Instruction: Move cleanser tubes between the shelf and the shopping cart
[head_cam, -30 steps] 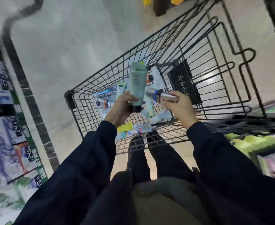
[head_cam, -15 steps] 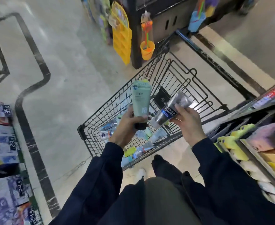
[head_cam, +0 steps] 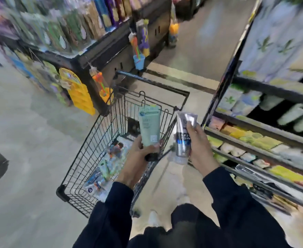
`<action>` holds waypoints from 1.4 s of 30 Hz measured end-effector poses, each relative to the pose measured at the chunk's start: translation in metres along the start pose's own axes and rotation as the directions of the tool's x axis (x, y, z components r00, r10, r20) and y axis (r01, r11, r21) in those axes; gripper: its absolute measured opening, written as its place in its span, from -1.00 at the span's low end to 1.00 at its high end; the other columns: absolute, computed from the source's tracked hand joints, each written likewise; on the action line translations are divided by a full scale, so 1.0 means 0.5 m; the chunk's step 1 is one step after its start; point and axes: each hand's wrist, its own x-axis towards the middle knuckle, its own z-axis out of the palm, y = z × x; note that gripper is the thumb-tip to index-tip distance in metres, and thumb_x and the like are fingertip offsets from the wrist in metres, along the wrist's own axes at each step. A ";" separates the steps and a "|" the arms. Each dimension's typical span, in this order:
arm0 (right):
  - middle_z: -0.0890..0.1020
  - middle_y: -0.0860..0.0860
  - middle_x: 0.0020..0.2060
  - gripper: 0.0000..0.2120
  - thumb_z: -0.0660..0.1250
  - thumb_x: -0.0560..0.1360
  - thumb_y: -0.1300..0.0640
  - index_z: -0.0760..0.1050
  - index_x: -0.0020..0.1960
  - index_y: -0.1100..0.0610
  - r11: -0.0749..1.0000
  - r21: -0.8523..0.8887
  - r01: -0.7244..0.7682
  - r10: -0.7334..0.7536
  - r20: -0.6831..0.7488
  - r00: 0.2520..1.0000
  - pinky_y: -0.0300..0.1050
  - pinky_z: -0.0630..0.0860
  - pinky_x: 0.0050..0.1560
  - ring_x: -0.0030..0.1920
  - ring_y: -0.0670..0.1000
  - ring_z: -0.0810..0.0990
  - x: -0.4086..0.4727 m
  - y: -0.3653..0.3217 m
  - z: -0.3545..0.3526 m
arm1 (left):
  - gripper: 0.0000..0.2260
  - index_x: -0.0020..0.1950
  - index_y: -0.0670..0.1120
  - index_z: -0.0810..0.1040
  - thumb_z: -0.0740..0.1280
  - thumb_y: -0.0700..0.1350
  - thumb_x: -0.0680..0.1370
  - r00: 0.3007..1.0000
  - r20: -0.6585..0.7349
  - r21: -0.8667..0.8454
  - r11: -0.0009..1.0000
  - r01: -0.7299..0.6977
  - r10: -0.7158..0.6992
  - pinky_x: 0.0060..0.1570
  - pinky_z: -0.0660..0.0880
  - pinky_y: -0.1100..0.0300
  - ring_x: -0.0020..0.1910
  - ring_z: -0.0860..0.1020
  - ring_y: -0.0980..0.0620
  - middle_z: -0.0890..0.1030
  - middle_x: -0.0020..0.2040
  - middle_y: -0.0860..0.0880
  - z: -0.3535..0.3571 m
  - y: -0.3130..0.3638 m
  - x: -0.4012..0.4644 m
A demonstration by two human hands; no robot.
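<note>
My left hand (head_cam: 138, 158) fingers grip a green tube (head_cam: 149, 127) upright over the cart (head_cam: 100, 140); my right hand (head_cam: 199, 145) fingers pinch a silver tube (head_cam: 183, 138). Judging by this, both go next to the shelf (head_cam: 254, 140) at three o'clock.

Shopping cart (head_cam: 100, 140): thin black wire, dull coated metal. Green tube (head_cam: 149, 127) in left hand (head_cam: 138, 158): matt plastic, smooth, with a black cap. Silver tube (head_cam: 183, 135) in right hand (head_cam: 199, 149): glossy, foil-like sheen. Sleeves (head_cam: 236, 203): dark matt cloth. Floor (head_cam: 31, 131): smooth, pale, faintly shiny. Shelf (head_cam: 265, 129) rails right: dark, metal-looking.
</note>
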 end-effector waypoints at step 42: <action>0.70 0.24 0.14 -0.38 0.47 0.42 0.49 0.51 0.36 0.02 0.996 -0.005 0.085 -0.084 -0.180 0.980 0.28 0.56 0.30 0.21 0.27 0.67 -0.105 -0.217 -0.819 | -0.55 0.36 -0.04 0.55 0.52 -0.25 0.49 0.979 0.180 0.349 0.937 0.026 -0.094 0.12 0.60 0.11 0.17 0.66 -0.03 0.70 0.19 -0.02 0.728 -0.361 0.137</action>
